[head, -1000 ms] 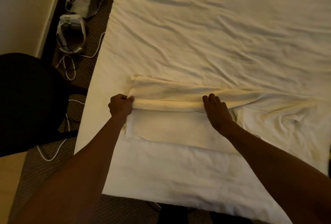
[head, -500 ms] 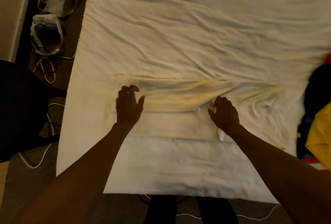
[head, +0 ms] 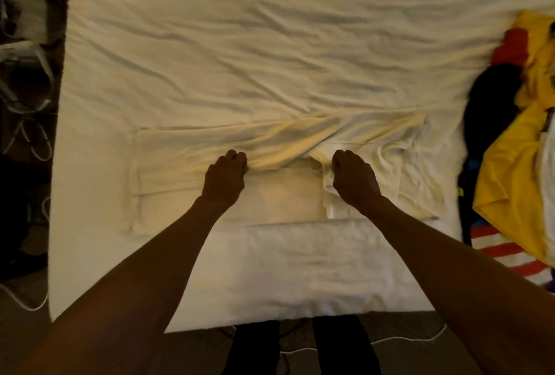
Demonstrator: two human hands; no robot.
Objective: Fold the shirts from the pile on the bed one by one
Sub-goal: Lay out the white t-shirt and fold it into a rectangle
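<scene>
Looks down onto rumpled white bed [head: 240, 44]. Shows white shirt [head: 186, 170] part-folded, laid flat near bed's front edge, long side L to R. Grips bunched fold at shirt's mid w/ left hand [head: 224, 181], fingers curled, knuckles up. Pinches cloth w/ right hand [head: 354, 178] near it, hands apart, raised ridge of fabric btwn & behind them. At bed's R edge, pile of clothes [head: 510, 188]: yellow, red, dark, red/white striped pcs. On floor [head: 18, 329] at L, tangled cables [head: 33, 140]. At bottom, dark trouser legs [head: 255, 347].
</scene>
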